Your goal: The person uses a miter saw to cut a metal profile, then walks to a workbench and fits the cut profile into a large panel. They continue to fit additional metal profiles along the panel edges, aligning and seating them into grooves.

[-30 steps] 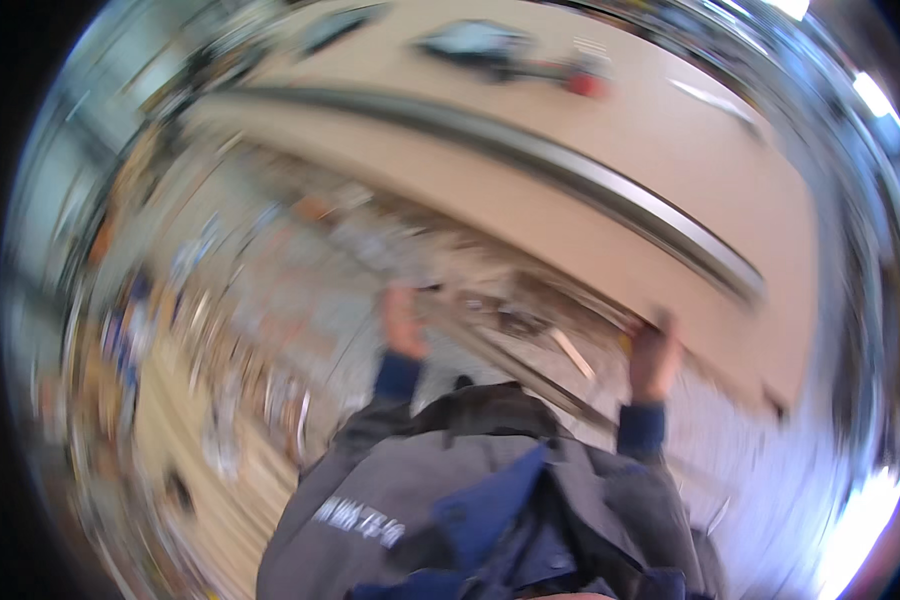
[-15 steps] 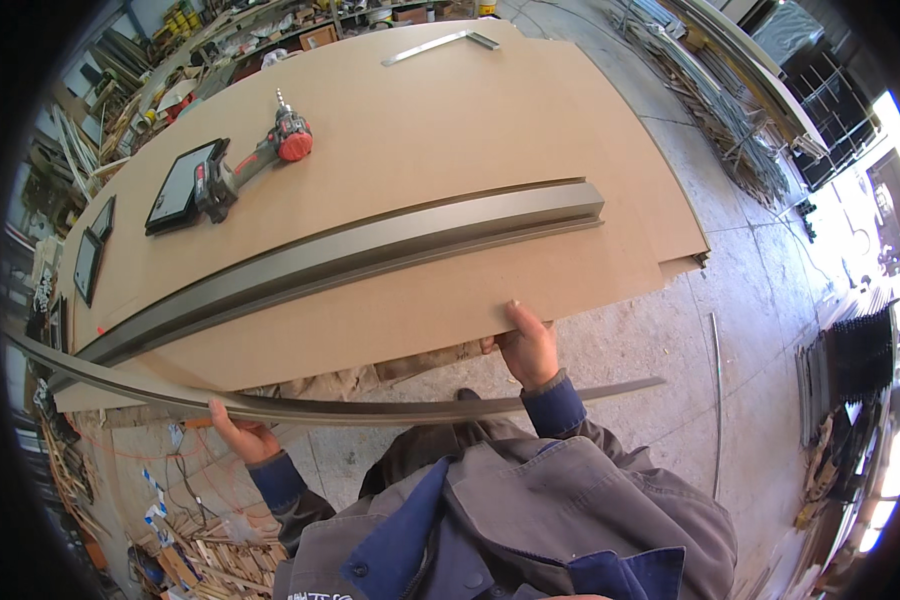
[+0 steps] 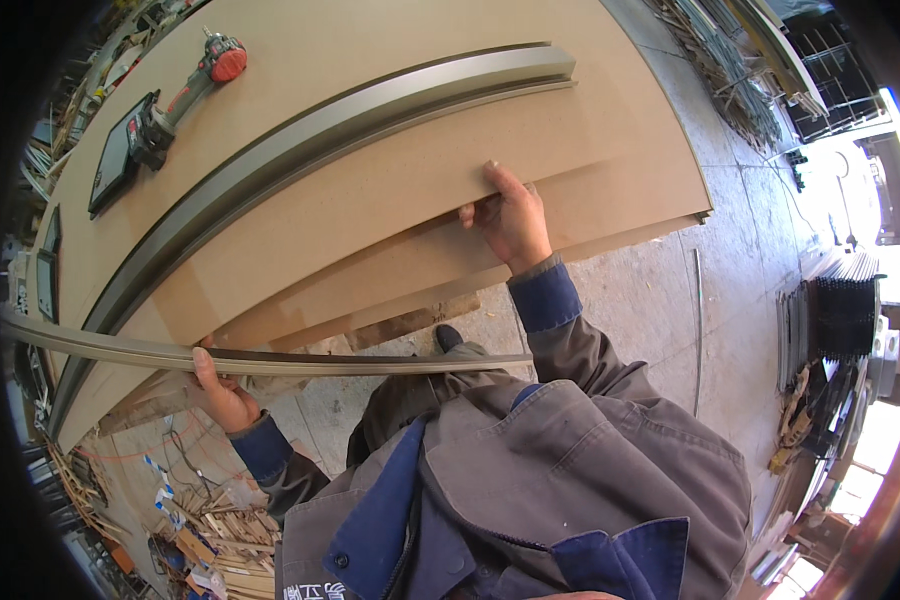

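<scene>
My left hand (image 3: 225, 395) is closed round a long, thin metal profile strip (image 3: 370, 366), which runs across in front of my body and off toward the far left. With my right hand (image 3: 513, 225) I grip the near edge of a large tan board (image 3: 410, 165), thumb on top and fingers under it. That edge is raised, and another tan board (image 3: 610, 195) shows beneath. On the upper board lies a wider metal channel profile (image 3: 360, 125), its far left end dropping toward the strip.
A cordless drill (image 3: 185, 95) with a red part and a black-framed tablet (image 3: 120, 155) lie on the board's left. Wood offcuts (image 3: 235, 540) and cables cover the floor at lower left. Stacked metal lengths (image 3: 715, 85) stand at upper right, black racks (image 3: 840, 315) at right.
My right hand has lifted the board's near edge, uncovering the board below. The strip in my left hand has shifted left. The view has moved, so the drill and channel sit higher.
</scene>
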Demonstrator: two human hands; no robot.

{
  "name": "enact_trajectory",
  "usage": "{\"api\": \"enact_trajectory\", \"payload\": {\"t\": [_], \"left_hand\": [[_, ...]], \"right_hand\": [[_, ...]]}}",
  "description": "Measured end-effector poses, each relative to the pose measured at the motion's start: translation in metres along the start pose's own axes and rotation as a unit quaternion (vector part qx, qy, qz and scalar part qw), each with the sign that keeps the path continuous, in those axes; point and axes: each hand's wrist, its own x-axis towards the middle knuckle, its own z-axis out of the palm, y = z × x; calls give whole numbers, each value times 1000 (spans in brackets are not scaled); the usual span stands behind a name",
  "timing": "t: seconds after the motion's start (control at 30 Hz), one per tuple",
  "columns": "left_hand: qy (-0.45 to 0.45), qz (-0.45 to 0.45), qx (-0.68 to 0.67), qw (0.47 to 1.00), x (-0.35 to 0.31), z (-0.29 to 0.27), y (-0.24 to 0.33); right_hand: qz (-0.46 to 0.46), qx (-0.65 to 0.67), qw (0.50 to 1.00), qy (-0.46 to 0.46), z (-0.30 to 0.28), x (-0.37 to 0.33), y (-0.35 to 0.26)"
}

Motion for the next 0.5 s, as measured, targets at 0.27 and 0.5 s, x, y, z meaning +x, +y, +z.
{"api": "enact_trajectory", "payload": {"t": [0.27,0.5], "left_hand": [[18,43,51,998,-7,-51,-20],[-49,-1,-88,995,-21,-64,46]], "right_hand": [[77,-376,889,-249,46,-87,59],[-22,-591,688,-421,145,-129,183]]}}
